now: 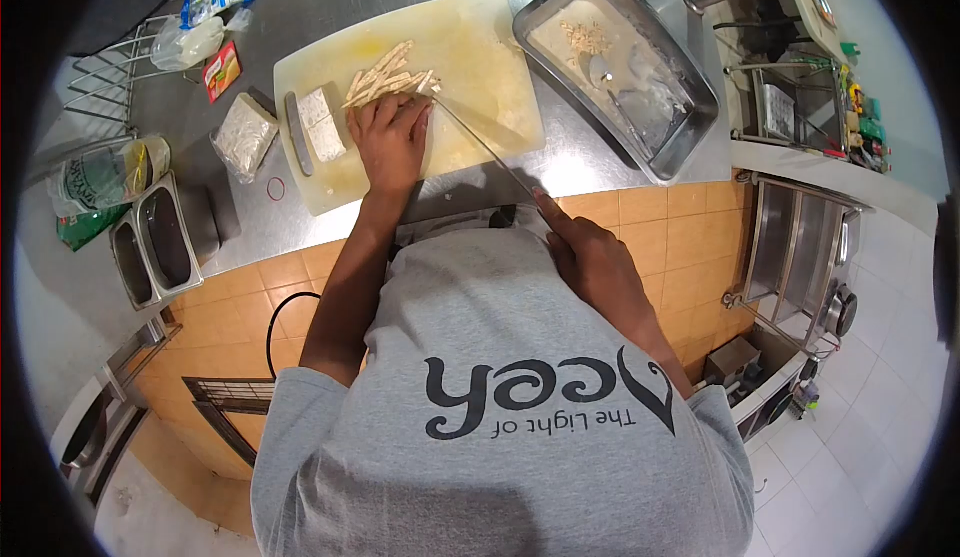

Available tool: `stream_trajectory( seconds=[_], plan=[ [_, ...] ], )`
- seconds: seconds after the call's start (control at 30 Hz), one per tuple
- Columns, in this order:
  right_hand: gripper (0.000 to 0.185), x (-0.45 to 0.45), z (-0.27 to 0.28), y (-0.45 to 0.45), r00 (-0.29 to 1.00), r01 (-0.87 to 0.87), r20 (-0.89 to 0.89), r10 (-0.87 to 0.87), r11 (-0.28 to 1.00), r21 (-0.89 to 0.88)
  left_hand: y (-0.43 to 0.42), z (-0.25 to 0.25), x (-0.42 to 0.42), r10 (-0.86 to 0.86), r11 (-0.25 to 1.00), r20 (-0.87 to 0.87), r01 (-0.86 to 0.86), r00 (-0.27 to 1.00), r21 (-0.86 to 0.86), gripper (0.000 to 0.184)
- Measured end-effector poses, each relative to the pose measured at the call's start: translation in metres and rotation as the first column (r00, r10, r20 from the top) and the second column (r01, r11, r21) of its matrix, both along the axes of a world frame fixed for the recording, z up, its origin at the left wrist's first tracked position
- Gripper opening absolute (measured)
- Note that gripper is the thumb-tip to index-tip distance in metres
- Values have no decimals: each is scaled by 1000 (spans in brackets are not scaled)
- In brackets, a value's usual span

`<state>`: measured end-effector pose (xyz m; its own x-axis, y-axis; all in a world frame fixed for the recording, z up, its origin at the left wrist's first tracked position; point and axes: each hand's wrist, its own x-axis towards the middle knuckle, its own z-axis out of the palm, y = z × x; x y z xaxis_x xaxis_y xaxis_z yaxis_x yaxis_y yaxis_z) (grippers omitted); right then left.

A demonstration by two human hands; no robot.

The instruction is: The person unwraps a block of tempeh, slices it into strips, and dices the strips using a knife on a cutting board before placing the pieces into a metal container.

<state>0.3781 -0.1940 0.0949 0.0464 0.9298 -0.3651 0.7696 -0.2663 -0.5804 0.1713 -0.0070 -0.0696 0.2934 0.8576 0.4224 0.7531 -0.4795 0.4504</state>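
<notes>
A pale cutting board (485, 42) lies on the steel counter. On it is a pile of thin tempeh strips (385, 75). My left hand (392, 137) is closed with bent fingers over the near side of the pile, pressing on tempeh partly hidden beneath it. A cut tempeh block (320, 125) rests by the board's handle slot. My right hand (590, 252) grips the handle of a long knife (482, 139), whose tip reaches the strips beside my left fingertips. Left of the board sits a plastic-wrapped tempeh block (245, 139).
A deep metal tray (690, 142) with pale batter, small crumbs and a ladle-like utensil stands right of the board. A red rubber band (275, 189), a red sachet (222, 72) and a wire rack (115, 87) are on the left. Steel containers (160, 232) stand at the counter's left edge.
</notes>
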Motion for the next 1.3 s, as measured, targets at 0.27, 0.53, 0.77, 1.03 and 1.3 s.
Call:
stream_trajectory(
  seconds=[0.27,0.53,0.77,1.03,1.3],
  plan=[
    [55,-4,-10,3,1000,-1,31,0,1000,29,-1,-5,-8,-20,1000,14,20,1000,11,17],
    [56,-3,-3,-4,999,-28,18,27,1000,10,-1,-4,-8,-26,1000,12,26,1000,-15,14],
    [57,-5,-14,-2,999,-26,28,25,999,31,-2,-7,-10,-25,1000,0,25,1000,1,18],
    [58,-5,-14,0,1000,-15,12,15,999,34,-8,2,-14,-58,998,-23,59,998,24,28],
    [57,0,-6,-6,1000,-29,4,29,999,22,-8,-2,-15,-48,999,-4,48,999,-20,30]
  ],
)
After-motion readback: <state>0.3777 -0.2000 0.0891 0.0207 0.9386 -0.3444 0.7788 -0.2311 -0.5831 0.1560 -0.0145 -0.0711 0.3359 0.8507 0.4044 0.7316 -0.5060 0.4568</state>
